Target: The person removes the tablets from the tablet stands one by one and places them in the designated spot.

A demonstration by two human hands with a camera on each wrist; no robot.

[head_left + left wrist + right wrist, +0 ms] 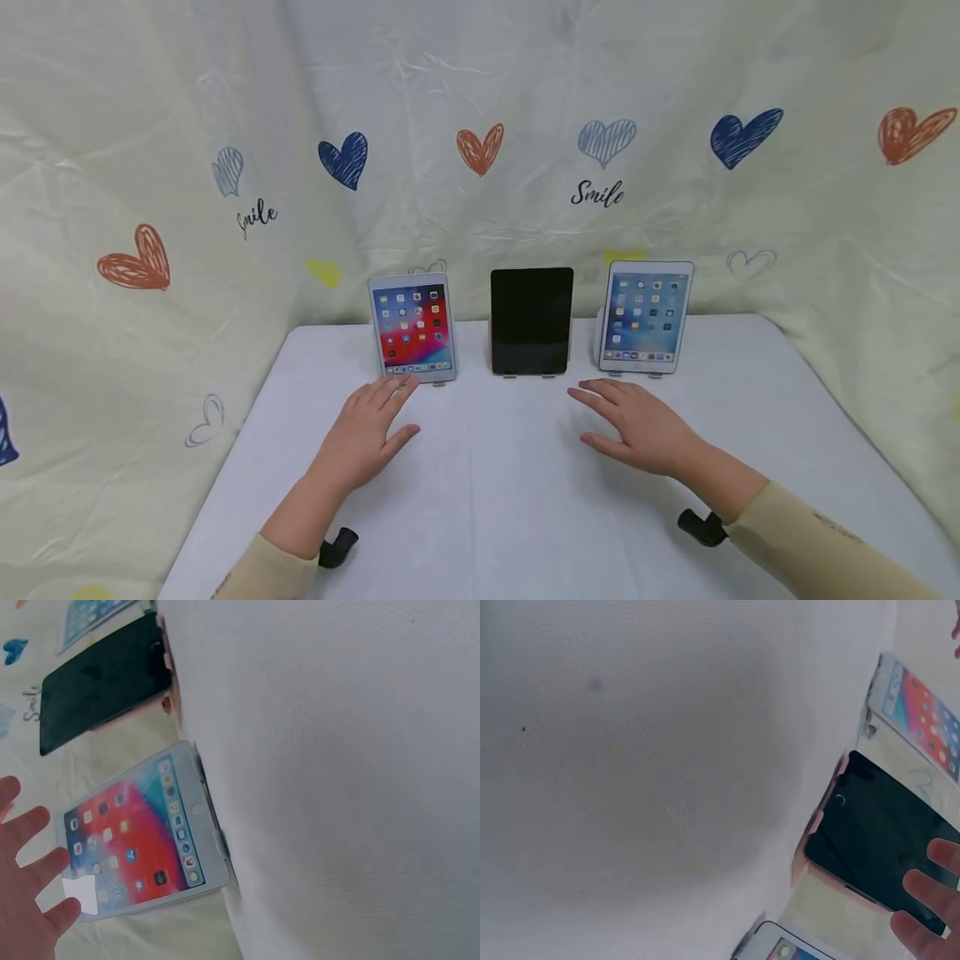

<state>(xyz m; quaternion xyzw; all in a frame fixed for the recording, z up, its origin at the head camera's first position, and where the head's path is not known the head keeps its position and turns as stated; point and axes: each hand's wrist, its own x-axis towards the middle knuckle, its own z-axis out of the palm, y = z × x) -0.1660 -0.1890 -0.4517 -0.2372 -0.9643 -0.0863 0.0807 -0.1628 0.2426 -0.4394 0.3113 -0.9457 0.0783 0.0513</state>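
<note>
Three tablets stand propped in a row at the back of the white table. The left tablet (414, 327) is white-framed, its lit screen showing app icons on red and blue. A black tablet (531, 321) with a dark screen is in the middle, on a pinkish stand (801, 864). To the right is another white tablet (647, 317) with icons on blue. My left hand (371, 425), fingers spread, is in front of the left tablet and overlaps its lower corner. My right hand (641, 425) hovers with spread fingers before the gap between the black and right tablets, holding nothing.
A white cloth (480, 500) covers the table. Close behind the tablets hangs a pale curtain (420, 75) printed with hearts and the word Smile. It also runs along both sides. A black strap piece (702, 528) sits at my right wrist, a similar one (339, 547) at my left.
</note>
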